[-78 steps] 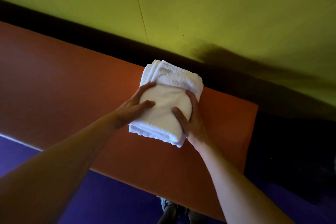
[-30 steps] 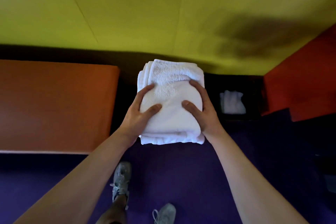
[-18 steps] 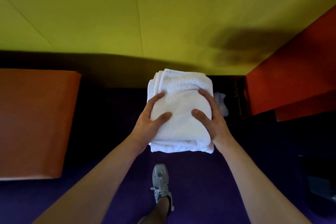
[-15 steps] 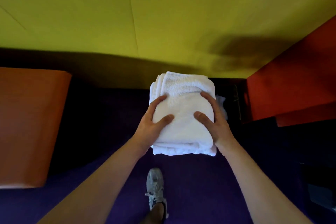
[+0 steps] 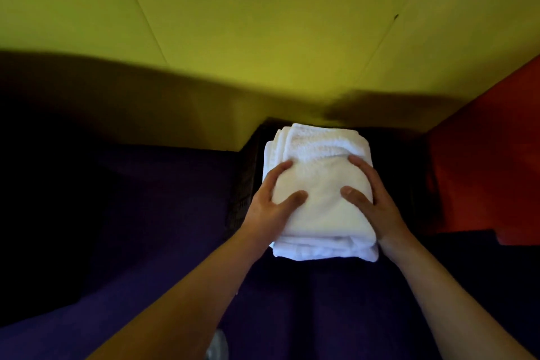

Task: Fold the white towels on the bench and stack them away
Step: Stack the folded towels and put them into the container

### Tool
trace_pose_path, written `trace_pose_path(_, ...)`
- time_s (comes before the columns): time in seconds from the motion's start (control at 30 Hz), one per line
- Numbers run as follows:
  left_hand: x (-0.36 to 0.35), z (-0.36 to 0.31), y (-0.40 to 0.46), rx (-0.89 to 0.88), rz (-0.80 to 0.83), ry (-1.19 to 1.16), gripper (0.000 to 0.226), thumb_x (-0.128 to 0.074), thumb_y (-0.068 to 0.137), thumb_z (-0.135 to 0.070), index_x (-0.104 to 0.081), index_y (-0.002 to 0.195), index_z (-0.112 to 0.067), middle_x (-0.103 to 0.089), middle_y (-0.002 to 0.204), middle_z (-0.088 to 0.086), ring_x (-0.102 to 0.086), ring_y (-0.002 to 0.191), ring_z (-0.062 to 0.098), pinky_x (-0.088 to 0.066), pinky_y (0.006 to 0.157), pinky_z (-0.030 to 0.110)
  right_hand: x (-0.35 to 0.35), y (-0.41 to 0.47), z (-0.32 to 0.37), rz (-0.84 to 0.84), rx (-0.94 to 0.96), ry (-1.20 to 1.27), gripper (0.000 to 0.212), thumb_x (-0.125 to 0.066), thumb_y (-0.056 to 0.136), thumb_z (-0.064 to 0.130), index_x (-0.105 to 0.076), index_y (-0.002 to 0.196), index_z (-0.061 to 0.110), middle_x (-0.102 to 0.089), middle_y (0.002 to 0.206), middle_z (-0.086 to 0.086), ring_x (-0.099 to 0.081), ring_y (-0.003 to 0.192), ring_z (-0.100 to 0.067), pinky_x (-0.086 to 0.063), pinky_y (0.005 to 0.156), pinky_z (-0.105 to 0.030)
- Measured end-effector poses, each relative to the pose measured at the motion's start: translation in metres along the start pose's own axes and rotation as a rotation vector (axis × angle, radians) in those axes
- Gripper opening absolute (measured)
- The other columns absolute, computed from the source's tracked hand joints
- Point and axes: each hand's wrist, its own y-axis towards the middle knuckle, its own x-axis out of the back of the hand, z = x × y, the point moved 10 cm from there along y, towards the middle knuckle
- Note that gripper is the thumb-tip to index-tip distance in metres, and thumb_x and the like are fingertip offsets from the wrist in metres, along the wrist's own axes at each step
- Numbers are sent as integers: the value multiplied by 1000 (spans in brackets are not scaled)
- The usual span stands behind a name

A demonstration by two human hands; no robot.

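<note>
Yellow-green wall (image 5: 263,23) upper frame; dark bin (image 5: 245,184), probably, below the towel stack (image 5: 321,207). Left hand (image 5: 271,213) and right hand (image 5: 377,207) clasp its sides, long axis toward frame top.

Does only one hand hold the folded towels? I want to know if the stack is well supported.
No, the left hand and the right hand each grip a side of the folded towels.

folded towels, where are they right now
In the head view, right of centre: the folded towels are held between the left hand and right hand, over a dark bin.
</note>
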Motion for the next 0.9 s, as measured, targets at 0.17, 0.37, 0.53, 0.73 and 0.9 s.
trace_pose_path(0.17, -12, 59, 54, -9, -75, 137, 57, -74, 79, -48, -47, 126, -66, -57, 121, -18, -59, 106, 4, -54, 90, 28, -10, 43, -85, 51, -9, 153, 54, -61, 96, 16, -46, 146, 32, -49, 141, 22, -54, 121, 8, -51, 87, -12)
trace_pose_path(0.37, -12, 104, 106, 0, -124, 229, 53, -74, 82, -42, -49, 125, -63, -56, 125, -8, -59, 109, 15, -53, 95, 35, -20, 89, -150, 70, 35, 190, 55, -63, 94, 17, -45, 143, 36, -50, 137, 23, -56, 116, 13, -49, 85, -9)
trace_pose_path(0.53, 2, 142, 126, -40, -143, 222, 54, -75, 84, -26, -55, 129, -50, -57, 126, -9, -55, 100, -4, -47, 75, 4, -47, 104, -190, 140, 34, 72, 58, -66, 89, 34, -41, 140, 47, -42, 142, 31, -44, 128, 13, -41, 93, -3)
trace_pose_path(0.73, -22, 201, 136, 120, -60, 703, 71, -59, 98, -31, -21, 158, -34, -7, 166, 11, -15, 151, 32, -23, 119, 37, -81, 115, -262, 407, -121, -568, 66, -34, 107, 45, -4, 161, 24, -1, 169, -7, -11, 154, -21, -13, 126, -36)
trace_pose_path(0.9, -26, 205, 148, 69, -123, 730, 76, -55, 100, -42, -10, 160, -31, -2, 167, 4, -14, 151, 29, -20, 113, 28, -65, 114, -268, 412, 21, -1046, 71, -29, 104, 55, 5, 161, 29, 1, 169, -10, -14, 154, -27, -18, 123, -33)
